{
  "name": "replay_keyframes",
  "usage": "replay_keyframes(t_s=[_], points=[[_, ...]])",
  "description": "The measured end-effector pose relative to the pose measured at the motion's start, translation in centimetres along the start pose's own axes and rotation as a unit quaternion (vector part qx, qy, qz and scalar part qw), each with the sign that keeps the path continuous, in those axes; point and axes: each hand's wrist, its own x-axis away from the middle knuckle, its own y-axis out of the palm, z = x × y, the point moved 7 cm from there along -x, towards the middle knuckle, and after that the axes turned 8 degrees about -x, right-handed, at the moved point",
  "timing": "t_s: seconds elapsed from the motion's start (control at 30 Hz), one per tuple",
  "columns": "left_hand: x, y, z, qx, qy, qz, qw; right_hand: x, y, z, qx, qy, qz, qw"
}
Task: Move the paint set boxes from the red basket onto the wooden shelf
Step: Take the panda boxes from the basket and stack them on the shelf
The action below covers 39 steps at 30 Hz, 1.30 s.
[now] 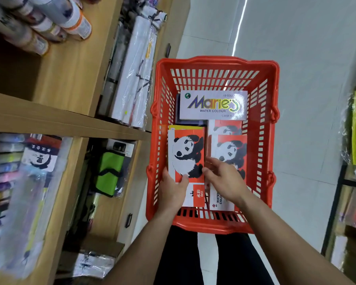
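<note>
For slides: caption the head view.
Left hand grips red panda paint box, right hand touching it, in red plastic basket.

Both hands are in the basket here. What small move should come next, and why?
Probably lift the left panda box clear of the red basket. The left hand grips its near end, thumb on top, and the right hand touches its right edge; the wooden shelf stands to the left.
</note>
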Motion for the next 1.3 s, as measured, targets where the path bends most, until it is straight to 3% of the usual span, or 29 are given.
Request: replay_keyframes(t_s=[0.23,0.5,0.57,0.63,0.7,0.8,0.93,1.07,1.17,1.3], points=[[-0.3,0.3,-0.5,0.088,-0.004,-0.016,0.996,0.1,0.5,0.0,0.071,-0.031,-0.014,0.997],[0.3,0.5,0.7,0.111,0.072,-0.070,0.989,0.8,-0.8,0.4,-0.002,-0.016,-0.024,1.000],[0.5,0.2,1.7,0.093,0.102,-0.087,0.987,1.4,-3.0,0.7,-0.058,-0.017,0.069,0.996],[1.0,-0.6,2.4,0.105,0.110,-0.089,0.984,2.6,-6.0,1.5,-0.063,-0.009,0.218,0.974],[1.7,-2.1,3.0,0.122,0.113,-0.082,0.983,3.3,-7.0,1.8,-0.030,-0.008,0.272,0.962],[3.1,-4.6,3.8,0.109,0.129,-0.062,0.984,2.7,-5.2,1.5,0.062,0.017,0.227,0.972],[4.8,-8.2,4.8,0.088,0.150,-0.028,0.984,2.0,-3.3,0.8,0.165,0.062,0.257,0.950],[5.1,-11.2,4.6,0.104,0.147,-0.002,0.984,0.7,-4.0,1.5,0.071,0.076,0.282,0.954],[4.4,-12.4,3.5,0.121,0.135,0.011,0.983,-1.0,-4.4,1.8,0.029,0.073,0.246,0.966],[3.7,-13.6,2.0,0.116,0.112,0.029,0.987,-2.1,-4.2,3.0,-0.025,0.138,0.259,0.956]])
